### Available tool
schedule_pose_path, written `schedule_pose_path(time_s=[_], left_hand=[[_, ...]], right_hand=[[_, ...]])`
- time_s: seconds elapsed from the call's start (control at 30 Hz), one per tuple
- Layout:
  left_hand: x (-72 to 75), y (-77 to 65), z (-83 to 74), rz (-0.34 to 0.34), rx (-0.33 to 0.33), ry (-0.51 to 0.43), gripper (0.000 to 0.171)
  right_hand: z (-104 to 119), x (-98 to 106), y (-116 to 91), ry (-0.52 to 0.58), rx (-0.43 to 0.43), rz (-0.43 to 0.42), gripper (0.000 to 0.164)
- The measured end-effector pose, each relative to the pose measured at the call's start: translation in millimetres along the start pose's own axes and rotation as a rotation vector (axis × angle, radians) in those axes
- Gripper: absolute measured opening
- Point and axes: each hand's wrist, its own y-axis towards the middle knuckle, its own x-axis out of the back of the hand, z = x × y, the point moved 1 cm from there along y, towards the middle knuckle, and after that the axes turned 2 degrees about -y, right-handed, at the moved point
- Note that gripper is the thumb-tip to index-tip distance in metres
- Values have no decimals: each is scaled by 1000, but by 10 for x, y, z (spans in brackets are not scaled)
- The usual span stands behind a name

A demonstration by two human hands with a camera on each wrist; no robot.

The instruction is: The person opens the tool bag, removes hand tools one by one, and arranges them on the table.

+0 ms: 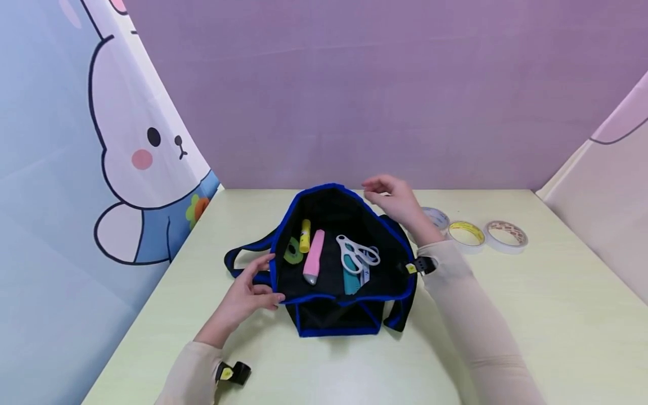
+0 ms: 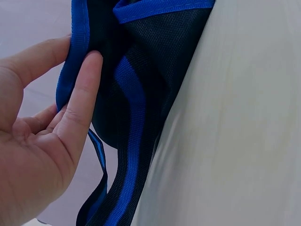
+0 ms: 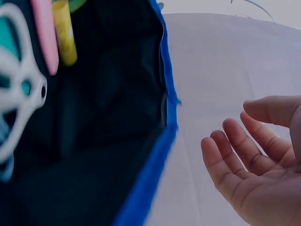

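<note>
A black tote bag point(image 1: 334, 320) with blue trim stands with its mouth spread wide. My left hand point(image 1: 245, 298) holds the left side of its rim, with the blue edging point(image 2: 80, 28) between thumb and fingers in the left wrist view. Beside the far right rim, my right hand point(image 1: 397, 202) hovers apart from the bag, fingers loosely bent and holding nothing. Inside the bag lie a yellow glue stick point(image 1: 305, 236), a pink tapered tool with a grey tip point(image 1: 315, 253), white-handled scissors point(image 1: 356, 254), a teal flat item point(image 1: 350, 281) and a green ring-shaped item point(image 1: 292, 253).
On the table point(image 1: 536, 315), right of the bag, sit three rolls of tape: a pale roll point(image 1: 436, 216) partly behind my right arm, a yellow-lined roll point(image 1: 467, 233) and a brown-patterned roll point(image 1: 508, 235). A strap point(image 1: 233, 260) loops out on the bag's left. Behind stands a purple backdrop point(image 1: 354, 95).
</note>
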Motion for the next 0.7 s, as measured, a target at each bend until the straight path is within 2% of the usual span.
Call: schedule_pose_path(time_s=[0.2, 0.3, 0.47, 0.7], left_hand=[[3, -15, -1, -3, 2, 1, 84], [4, -17, 0, -4, 3, 2, 84], [13, -24, 5, -6, 3, 1, 84], [18, -25, 10, -4, 2, 3, 84]], right_hand=[[104, -319, 37, 112, 64, 68, 24], [117, -486, 56, 133, 92, 130, 22], [89, -765, 66, 116, 88, 259, 19], [22, -1031, 70, 58, 32, 340, 17]])
